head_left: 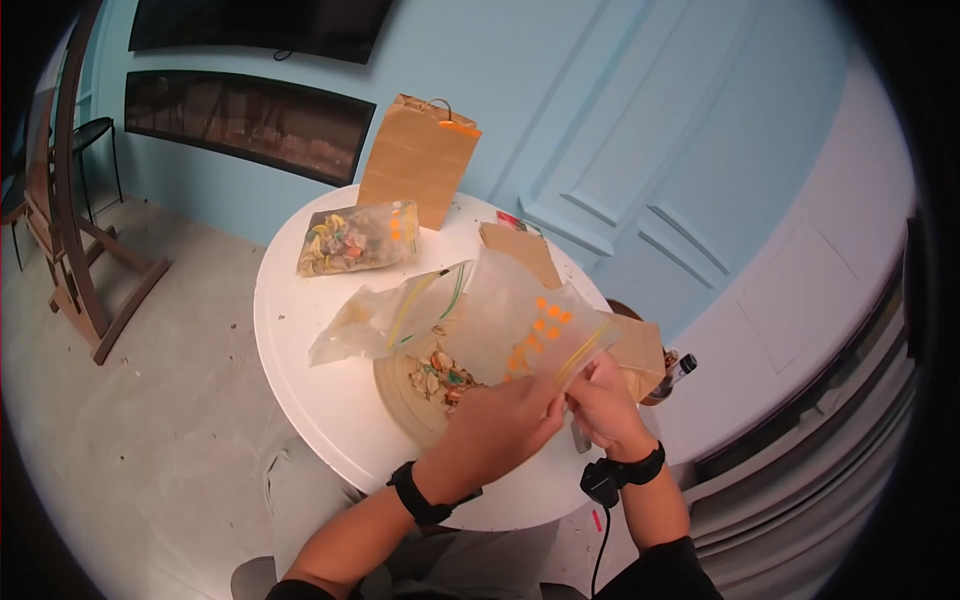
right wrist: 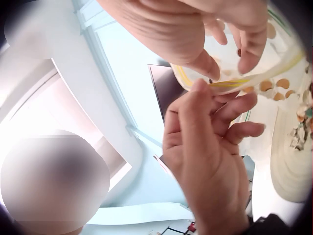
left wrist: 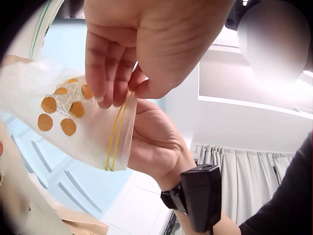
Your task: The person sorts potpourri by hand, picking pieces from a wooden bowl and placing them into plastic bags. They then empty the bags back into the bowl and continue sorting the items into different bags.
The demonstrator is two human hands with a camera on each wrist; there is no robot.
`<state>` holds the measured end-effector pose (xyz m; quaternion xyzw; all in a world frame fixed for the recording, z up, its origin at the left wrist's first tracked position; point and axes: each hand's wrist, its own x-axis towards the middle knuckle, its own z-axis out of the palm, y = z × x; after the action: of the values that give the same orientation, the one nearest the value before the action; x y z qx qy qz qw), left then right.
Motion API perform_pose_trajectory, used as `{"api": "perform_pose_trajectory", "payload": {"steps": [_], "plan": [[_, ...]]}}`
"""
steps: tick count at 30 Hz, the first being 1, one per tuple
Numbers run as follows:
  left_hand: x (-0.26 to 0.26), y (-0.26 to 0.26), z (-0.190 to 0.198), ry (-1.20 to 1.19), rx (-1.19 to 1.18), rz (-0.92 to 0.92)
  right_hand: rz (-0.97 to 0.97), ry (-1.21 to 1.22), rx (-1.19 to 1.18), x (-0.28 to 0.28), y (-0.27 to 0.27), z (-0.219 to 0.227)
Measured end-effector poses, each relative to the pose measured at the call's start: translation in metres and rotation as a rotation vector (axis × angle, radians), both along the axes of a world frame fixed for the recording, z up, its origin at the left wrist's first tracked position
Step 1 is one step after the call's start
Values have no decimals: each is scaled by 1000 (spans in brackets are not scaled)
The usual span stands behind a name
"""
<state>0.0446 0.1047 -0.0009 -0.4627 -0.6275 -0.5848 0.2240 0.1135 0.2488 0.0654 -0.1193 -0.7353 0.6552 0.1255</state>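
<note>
Apparently the work stood part way: a packed bag (head_left: 350,240) sat on the far left of the white table (head_left: 300,340), visibly full of mixed, curled scraps, while loose pieces (head_left: 435,380) lay in a round, ridged tray (head_left: 395,405) nearer the person. Above the right side of that tray, off the tabletop, was the dotted bag (head_left: 560,310), its yellow-striped mouth towards the person. The left hand (head_left: 490,430) pinched that mouth, and the right hand (head_left: 605,405) gripped the same edge just beside it, the two close together. Little or nothing showed inside the dotted bag, so filling, if any was meant, looked undone; whether its strip was fastened could not be told. What was left, by that reading, was the scraps out on the tray. A limp clear bag (head_left: 365,325) lay over the tray's far left edge and was the main thing in the way, with the dotted bag and left hand also hiding part of the tray. Farther off stood a tall paper bag (head_left: 420,160), with a flat brown packet (head_left: 520,250) to its right and a brown paper piece (head_left: 640,350) at the table's right edge.
</note>
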Motion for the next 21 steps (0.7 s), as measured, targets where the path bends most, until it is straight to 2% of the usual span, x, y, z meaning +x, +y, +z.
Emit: {"api": "perform_pose_trajectory", "payload": {"steps": [3,6,7,9,11,14,16,19,21], "plan": [[15,-4,6,94,78,-27,-18,76,339,8,-10,10],[35,-14,18,131,97,-92,-45,-31,825,34,-6,10],[40,-11,15,132,112,-129,9,-15,988,45,10,0],[51,-5,7,134,138,-207,8,-100,857,57,8,5],[61,-4,1,182,56,-193,43,-198,741,67,3,15],[72,-7,-1,291,-30,-160,163,-234,936,79,8,19],[78,-14,3,361,-14,-101,229,-251,831,86,10,24],[81,-31,15,497,-118,-80,294,-273,728,91,10,28],[84,-34,19,505,-61,-50,315,-290,713,94,10,29]]}}
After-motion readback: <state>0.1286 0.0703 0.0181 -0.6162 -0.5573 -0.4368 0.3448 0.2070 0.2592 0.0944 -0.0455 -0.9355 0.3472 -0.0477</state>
